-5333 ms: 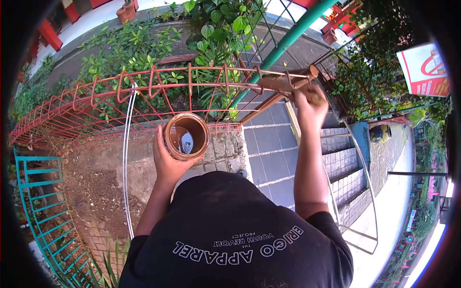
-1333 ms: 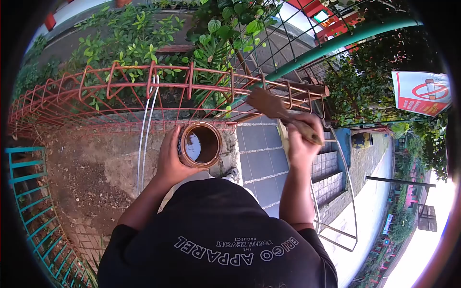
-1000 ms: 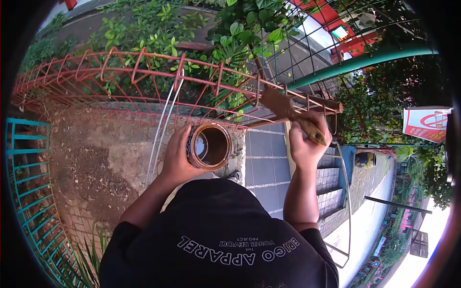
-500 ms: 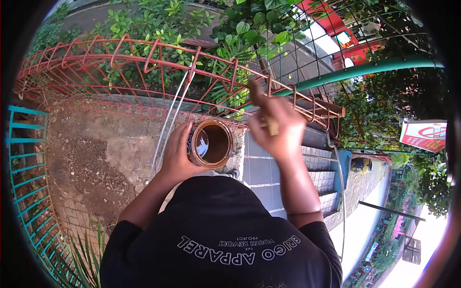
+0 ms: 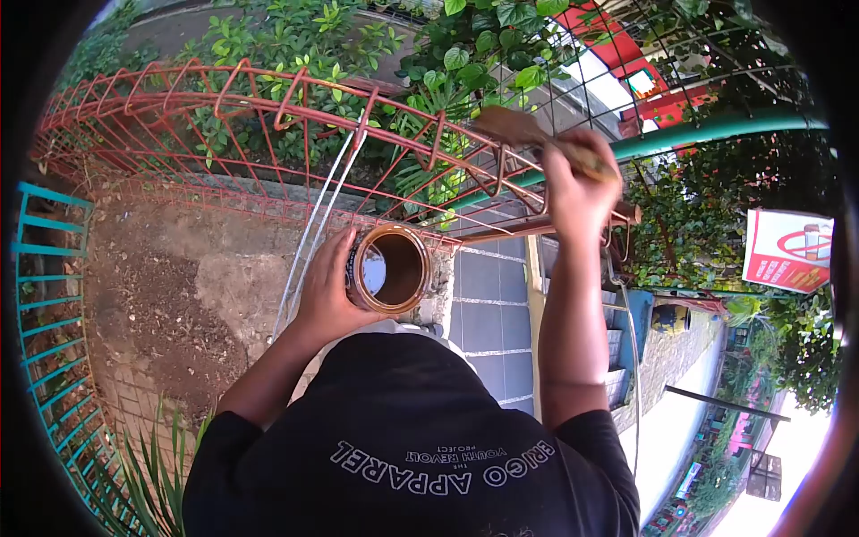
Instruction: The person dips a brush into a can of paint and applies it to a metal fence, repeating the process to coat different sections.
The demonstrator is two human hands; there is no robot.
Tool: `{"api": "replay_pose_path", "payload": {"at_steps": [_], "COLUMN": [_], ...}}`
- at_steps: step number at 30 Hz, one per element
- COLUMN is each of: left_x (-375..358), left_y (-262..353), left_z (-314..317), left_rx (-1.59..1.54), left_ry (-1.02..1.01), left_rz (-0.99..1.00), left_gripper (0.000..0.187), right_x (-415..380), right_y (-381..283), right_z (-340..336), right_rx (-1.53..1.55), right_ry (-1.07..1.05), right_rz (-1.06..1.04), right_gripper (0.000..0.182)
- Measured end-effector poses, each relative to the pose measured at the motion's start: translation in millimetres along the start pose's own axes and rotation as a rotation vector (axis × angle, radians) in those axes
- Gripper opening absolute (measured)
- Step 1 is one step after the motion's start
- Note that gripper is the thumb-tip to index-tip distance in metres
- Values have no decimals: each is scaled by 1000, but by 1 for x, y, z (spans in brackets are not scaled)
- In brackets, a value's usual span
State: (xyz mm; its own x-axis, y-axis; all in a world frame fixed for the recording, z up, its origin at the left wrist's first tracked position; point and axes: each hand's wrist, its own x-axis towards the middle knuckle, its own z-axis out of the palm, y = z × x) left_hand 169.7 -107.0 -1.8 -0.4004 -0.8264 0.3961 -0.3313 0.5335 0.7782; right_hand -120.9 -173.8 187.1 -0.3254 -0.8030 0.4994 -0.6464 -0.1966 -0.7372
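My left hand [image 5: 329, 288] is wrapped round the side of an open paint can [image 5: 356, 279], which is tilted so its inside shows. Brown paint coats the rim, and a pale reflection lies on the inner left. In my right hand [image 5: 580, 192] is the handle of a paintbrush [image 5: 510, 125], its brown-coated head pointing left over the upper rail. A red-brown wire fence [image 5: 286, 112] with looped tops runs across in front of me, and the brush head overlaps it near its right end.
White cords [image 5: 319, 224] hang from the fence to the left of the can. A green pipe [image 5: 689, 139] and dark wire mesh stand beyond, with leafy plants [image 5: 268, 54]. Teal railing [image 5: 54, 295] borders the left. At the right are a warning sign [image 5: 787, 251] and steps.
My right hand has moved up and to the right with the paintbrush, which now shows its head clearly. The left hand and can stay nearly in place.
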Motion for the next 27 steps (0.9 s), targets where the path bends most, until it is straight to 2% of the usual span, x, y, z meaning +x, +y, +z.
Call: {"api": "replay_pose_path", "payload": {"at_steps": [1,3,4,5,7,8,11,14,17,18,22,25,26,27], "left_x": [0,0,-2,0,-4,-7,-15,-30,-47,-52,-78,-93,-98,-102], "left_y": [3,9,12,14,25,28,51,76,98,103,129,149,150,150], "left_z": [1,-1,0,0,3,8,13,19,34,39,45,54,58,59], "left_rx": [3,14,17,33,54,18,-20,60,-17,-22,47,42,6,-30], "left_ry": [-14,-26,-1,30,82,113,138,230,258,275,344,402,444,483], "left_rz": [-16,-52,-51,-41,-38,-72,-173,-215,-332,-348,-420,-485,-486,-484], "left_gripper": [141,141,140,140,140,134,135,136,142,144,149,148,146,144], "right_x": [9,23,32,42,51,53,54,81,61,60,81,64,63,64], "right_y": [9,9,6,16,32,44,37,53,33,34,29,33,29,29], "right_z": [6,3,-5,-14,-14,-9,-9,-36,-36,-37,-49,-15,-13,-12], "right_rx": [-2,-412,-481,-350,55,57,-346,-222,-240,-370,-342,26,-186,-361], "right_ry": [-28,-175,-192,-189,-119,-172,-281,-280,-346,-351,-281,-384,-461,-442], "right_rz": [-17,-1,88,174,135,67,-8,58,-108,-148,-156,-177,-202,-223], "right_gripper": [16,23,28,25,22,21,28,33,31,30,30,30,31,31]}}
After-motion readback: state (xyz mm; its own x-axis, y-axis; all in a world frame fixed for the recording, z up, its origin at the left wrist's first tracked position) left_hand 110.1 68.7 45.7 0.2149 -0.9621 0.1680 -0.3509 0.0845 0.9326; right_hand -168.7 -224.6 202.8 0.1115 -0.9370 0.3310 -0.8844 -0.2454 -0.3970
